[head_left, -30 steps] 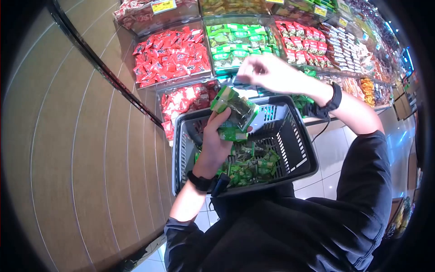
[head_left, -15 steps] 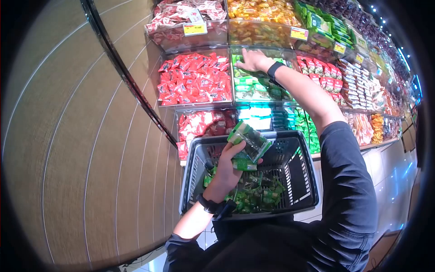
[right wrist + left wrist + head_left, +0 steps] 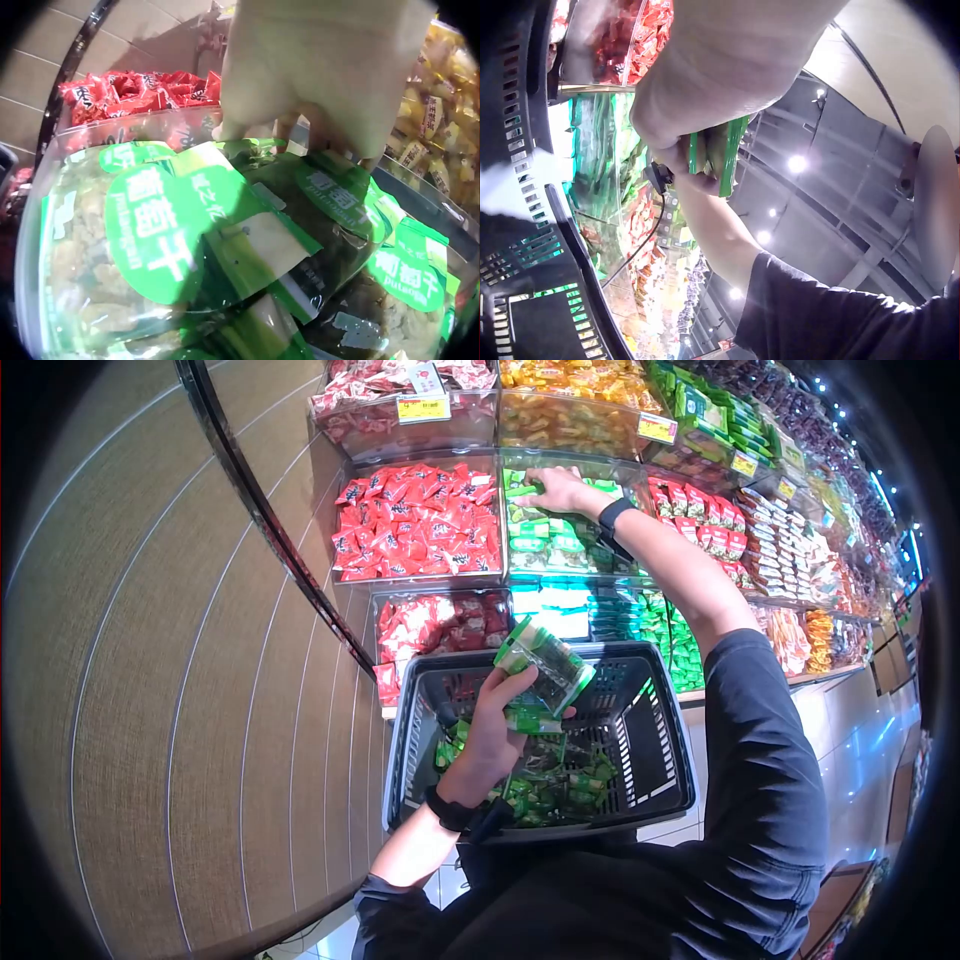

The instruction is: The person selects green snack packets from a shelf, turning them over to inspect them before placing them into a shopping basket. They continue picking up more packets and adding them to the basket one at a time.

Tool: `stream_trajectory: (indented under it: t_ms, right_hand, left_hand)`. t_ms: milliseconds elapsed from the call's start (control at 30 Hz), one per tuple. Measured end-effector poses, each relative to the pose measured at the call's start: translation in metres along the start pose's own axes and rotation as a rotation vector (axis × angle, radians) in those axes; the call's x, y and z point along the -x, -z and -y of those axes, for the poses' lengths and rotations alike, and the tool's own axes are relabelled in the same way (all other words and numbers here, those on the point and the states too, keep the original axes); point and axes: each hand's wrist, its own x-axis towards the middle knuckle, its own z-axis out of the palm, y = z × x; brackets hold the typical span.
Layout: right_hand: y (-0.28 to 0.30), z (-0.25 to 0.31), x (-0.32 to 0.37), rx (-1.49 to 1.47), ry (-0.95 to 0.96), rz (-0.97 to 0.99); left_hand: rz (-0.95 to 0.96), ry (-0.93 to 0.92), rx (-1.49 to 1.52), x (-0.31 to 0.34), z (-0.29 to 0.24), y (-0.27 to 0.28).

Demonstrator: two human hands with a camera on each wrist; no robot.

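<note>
My left hand (image 3: 490, 735) grips two green-and-clear packets of raisins (image 3: 548, 672) over a black shopping basket (image 3: 688, 800), its thumb lying across the upper packet. In the left wrist view the green edges of the packets (image 3: 727, 161) show beyond the hand. My right hand (image 3: 565, 492) reaches into a clear bin of similar raisin packets (image 3: 545, 545). Seen from the right wrist, its thumb and fingers curl over the top of one raisin packet (image 3: 341, 199); the fingertips are partly hidden behind it. More green packets (image 3: 550, 790) lie inside the basket.
Left of the green bin is a bin of red-wrapped sweets (image 3: 415, 525). Yellow-wrapped sweets (image 3: 575, 390) fill a bin above it. Red packets (image 3: 695, 515) sit to the right. A brown panelled surface (image 3: 200, 710) with a dark edge strip borders the left side.
My right hand has moved from above the basket up and forward into the green bin, its fingers now on a packet. The left hand keeps its hold on the raisin packets over the basket.
</note>
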Motion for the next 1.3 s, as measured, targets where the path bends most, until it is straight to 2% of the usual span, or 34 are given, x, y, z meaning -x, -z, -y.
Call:
stream_trajectory:
  t_ms: [100,367,467,633,733,967,1067,1167,1300]
  right_hand:
    - [-0.005,0.000,0.001,0.010,-0.026,-0.029]
    - [-0.006,-0.004,-0.013,0.010,-0.108,0.080]
    - [0.003,-0.014,-0.012,-0.046,-0.081,0.174]
    - [0.004,-0.019,-0.012,-0.129,-0.043,0.182]
    - [-0.003,-0.026,-0.018,-0.117,-0.025,0.120]
    - [-0.012,-0.040,-0.018,-0.149,0.057,-0.023]
    - [-0.017,-0.051,-0.026,-0.234,0.057,0.021]
    - [-0.020,-0.052,-0.024,-0.283,0.080,-0.015]
    - [-0.018,-0.048,-0.017,-0.224,0.078,-0.028]
  left_hand:
    - [-0.011,0.005,0.007,-0.001,0.001,0.003]
    - [-0.013,0.012,0.006,-0.001,0.001,0.002]
    - [-0.003,0.021,0.000,-0.001,0.000,0.002]
    - [0.047,0.006,0.009,-0.004,0.000,0.003]
    - [-0.010,0.024,0.008,-0.006,0.002,0.007]
    - [-0.006,0.017,0.013,-0.006,0.003,0.006]
    - [-0.013,0.012,0.010,-0.006,0.002,0.007]
    - [-0.003,0.007,0.003,-0.005,0.002,0.006]
    - [0.001,0.010,-0.008,-0.005,0.003,0.007]
